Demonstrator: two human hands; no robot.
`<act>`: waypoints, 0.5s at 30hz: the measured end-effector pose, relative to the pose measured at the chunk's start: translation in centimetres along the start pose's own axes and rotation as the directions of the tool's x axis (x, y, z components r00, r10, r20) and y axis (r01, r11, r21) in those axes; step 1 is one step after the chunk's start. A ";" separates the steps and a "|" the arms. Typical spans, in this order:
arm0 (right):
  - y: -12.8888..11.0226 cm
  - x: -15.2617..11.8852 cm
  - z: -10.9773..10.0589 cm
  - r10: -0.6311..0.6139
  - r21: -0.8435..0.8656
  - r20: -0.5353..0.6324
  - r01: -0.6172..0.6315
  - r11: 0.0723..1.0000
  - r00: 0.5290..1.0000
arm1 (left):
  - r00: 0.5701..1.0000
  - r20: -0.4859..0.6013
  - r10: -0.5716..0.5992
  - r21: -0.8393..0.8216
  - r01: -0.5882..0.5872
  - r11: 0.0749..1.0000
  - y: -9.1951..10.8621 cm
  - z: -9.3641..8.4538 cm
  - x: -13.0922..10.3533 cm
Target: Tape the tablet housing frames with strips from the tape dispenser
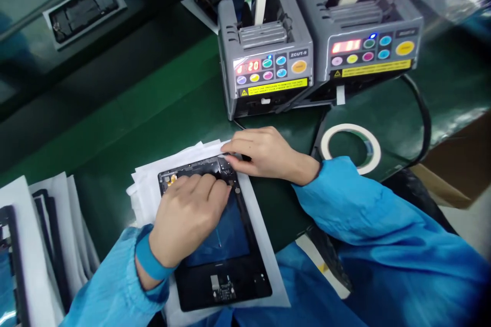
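Note:
A black tablet housing [230, 280] with a blue inner panel lies on a stack of white paper sheets [264, 235], tilted slightly. My left hand [192, 214], a blue band at its wrist, rests over the upper part of the housing. Its fingers curl down and inward, so their tips are hidden. At the housing's top right corner, my right hand [264, 152] has thumb and fingers pinched close together. A small greyish patch shows at those fingertips, too small to name.
Two tape dispensers [268, 46] [368, 30] stand at the back; a short tape piece [340, 95] sticks out of the right one. A tape roll [351, 130] lies beside my right sleeve. More housings with paper stand at left [49, 235] and on the shelf [84, 10]. A cardboard box [456, 163] is at right.

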State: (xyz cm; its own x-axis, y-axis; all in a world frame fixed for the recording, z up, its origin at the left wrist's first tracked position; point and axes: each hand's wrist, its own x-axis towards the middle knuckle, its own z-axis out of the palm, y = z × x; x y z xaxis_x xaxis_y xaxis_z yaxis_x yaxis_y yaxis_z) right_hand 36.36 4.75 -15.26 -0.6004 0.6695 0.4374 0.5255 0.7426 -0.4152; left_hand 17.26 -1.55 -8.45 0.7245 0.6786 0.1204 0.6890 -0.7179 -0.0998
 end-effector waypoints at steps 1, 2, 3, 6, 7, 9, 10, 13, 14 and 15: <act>0.1 0.0 -0.1 0.002 0.004 -0.007 -0.002 1.000 1.000 | 0.999 0.028 0.027 0.006 -0.027 1.000 0.1 0.0 0.5; 0.1 0.0 -0.1 0.005 0.007 -0.013 -0.005 1.000 1.000 | 0.997 0.062 0.053 0.002 -0.053 0.999 0.2 0.1 0.9; 0.2 0.1 -0.2 0.009 0.007 -0.017 -0.009 1.000 1.000 | 0.992 0.096 0.076 -0.006 -0.076 0.997 0.2 0.4 1.2; 0.5 0.2 -0.5 0.027 -0.005 -0.018 -0.027 1.000 0.999 | 0.977 0.173 0.120 -0.048 -0.114 0.992 0.0 1.3 1.9; 0.6 0.3 -0.6 0.030 -0.011 -0.015 -0.030 0.999 0.999 | 0.974 0.188 0.129 -0.063 -0.119 0.991 -0.2 1.5 2.0; 0.7 0.4 -0.7 0.030 -0.022 -0.005 -0.030 0.999 1.000 | 0.970 0.195 0.147 -0.091 -0.131 0.987 -0.5 1.6 2.1; 0.8 0.4 -0.8 0.029 -0.026 0.001 -0.029 0.999 1.000 | 0.967 0.199 0.158 -0.101 -0.140 0.985 -0.5 1.5 2.2; 0.7 0.4 -0.9 0.023 -0.027 0.017 -0.023 0.999 1.000 | 0.951 0.237 0.201 -0.110 -0.179 0.978 -0.4 1.0 2.5; 0.7 0.4 -0.9 0.020 -0.026 0.019 -0.020 0.999 1.000 | 0.942 0.260 0.212 -0.100 -0.192 0.976 -0.2 0.8 2.7; 0.7 0.4 -0.8 0.018 -0.025 0.021 -0.017 1.000 1.000 | 0.934 0.282 0.219 -0.085 -0.203 0.975 0.0 0.6 2.9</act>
State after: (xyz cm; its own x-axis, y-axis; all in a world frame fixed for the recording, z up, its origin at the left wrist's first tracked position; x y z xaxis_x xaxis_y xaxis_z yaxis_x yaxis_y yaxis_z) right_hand 36.98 5.55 -14.70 -0.6035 0.6821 0.4129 0.5508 0.7311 -0.4026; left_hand 19.39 0.48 -8.71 0.8329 0.5205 -0.1880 0.5235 -0.8512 -0.0373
